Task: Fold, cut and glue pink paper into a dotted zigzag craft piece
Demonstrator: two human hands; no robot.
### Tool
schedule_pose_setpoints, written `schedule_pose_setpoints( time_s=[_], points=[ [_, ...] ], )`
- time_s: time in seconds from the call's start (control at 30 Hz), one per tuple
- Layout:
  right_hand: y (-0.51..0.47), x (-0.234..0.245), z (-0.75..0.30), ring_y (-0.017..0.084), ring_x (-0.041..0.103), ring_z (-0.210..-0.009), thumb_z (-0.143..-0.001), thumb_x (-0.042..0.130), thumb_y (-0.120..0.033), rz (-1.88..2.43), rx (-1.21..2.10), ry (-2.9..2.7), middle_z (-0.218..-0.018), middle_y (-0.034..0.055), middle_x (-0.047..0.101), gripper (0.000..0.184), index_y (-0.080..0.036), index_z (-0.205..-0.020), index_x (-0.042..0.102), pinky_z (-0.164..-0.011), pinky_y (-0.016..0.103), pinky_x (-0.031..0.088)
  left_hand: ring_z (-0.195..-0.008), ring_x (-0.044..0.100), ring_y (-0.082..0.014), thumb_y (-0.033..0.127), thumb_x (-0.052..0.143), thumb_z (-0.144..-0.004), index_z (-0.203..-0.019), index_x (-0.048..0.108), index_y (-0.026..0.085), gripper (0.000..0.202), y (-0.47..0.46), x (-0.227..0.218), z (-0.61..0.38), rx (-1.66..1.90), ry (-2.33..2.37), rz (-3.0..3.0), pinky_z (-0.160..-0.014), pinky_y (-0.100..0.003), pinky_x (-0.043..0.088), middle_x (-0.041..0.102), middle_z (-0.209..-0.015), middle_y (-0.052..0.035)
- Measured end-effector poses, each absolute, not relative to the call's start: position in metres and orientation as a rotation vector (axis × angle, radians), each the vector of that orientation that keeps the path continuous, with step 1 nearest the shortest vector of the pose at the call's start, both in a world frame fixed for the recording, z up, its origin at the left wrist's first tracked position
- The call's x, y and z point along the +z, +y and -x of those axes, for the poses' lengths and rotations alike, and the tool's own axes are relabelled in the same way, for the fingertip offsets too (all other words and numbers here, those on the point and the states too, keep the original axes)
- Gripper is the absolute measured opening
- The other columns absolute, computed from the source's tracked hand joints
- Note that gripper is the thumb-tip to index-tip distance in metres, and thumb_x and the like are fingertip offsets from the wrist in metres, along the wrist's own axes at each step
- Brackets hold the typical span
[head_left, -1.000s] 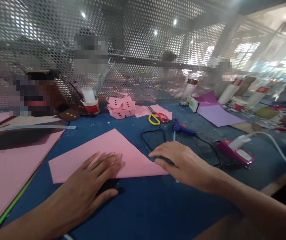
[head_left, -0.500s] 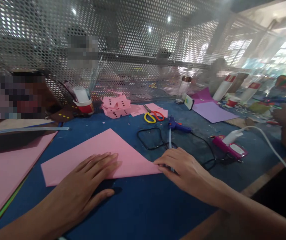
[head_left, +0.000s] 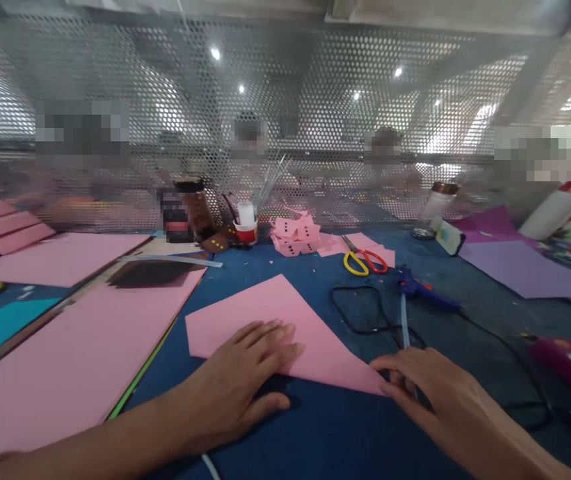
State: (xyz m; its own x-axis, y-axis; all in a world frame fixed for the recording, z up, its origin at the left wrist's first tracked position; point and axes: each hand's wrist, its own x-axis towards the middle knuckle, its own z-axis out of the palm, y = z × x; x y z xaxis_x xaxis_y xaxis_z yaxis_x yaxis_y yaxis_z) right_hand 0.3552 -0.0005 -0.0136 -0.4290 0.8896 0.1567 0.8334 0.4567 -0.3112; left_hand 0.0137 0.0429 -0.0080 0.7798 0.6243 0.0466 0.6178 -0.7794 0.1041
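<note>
A folded pink paper sheet (head_left: 275,317) lies on the blue table top (head_left: 345,433). My left hand (head_left: 238,380) rests flat on the sheet's near edge, fingers stretched out. My right hand (head_left: 440,397) lies at the sheet's right corner, fingers extended and touching the tip. A thin glue stick (head_left: 404,320) runs under my right fingers. Neither hand holds anything.
Large pink sheets (head_left: 65,347) cover the left. Red-and-yellow scissors (head_left: 360,260), a blue glue gun (head_left: 422,290) with black cord (head_left: 360,313), cut pink pieces (head_left: 295,237), a cup (head_left: 246,230), purple paper (head_left: 525,267) and a magenta device (head_left: 565,357) lie beyond. A perforated metal screen (head_left: 285,120) closes the back.
The view swung left, so everything shifted right in the picture. My right hand drew back along the fold to the sheet's right corner. My left hand stayed flat on the paper.
</note>
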Motion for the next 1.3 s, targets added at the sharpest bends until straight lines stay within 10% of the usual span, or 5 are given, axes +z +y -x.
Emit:
schedule_pose_setpoints(
  time_s=[1.3],
  points=[
    [-0.007,0.019,-0.348,0.016,0.061,-0.089,-0.101,0.052,-0.022,1.458,0.303,-2.285,-0.098,0.0003,0.07,0.017,-0.025,-0.11,0.066,-0.086,0.033,0.038,-0.138,0.047,-0.0317,0.057,0.058,-0.09,-0.155,0.031,0.036,0.073,0.055,-0.031,-0.005,0.326,0.969,-3.085,-0.113,-0.049,0.042,0.041,-0.158,-0.0007]
  ],
)
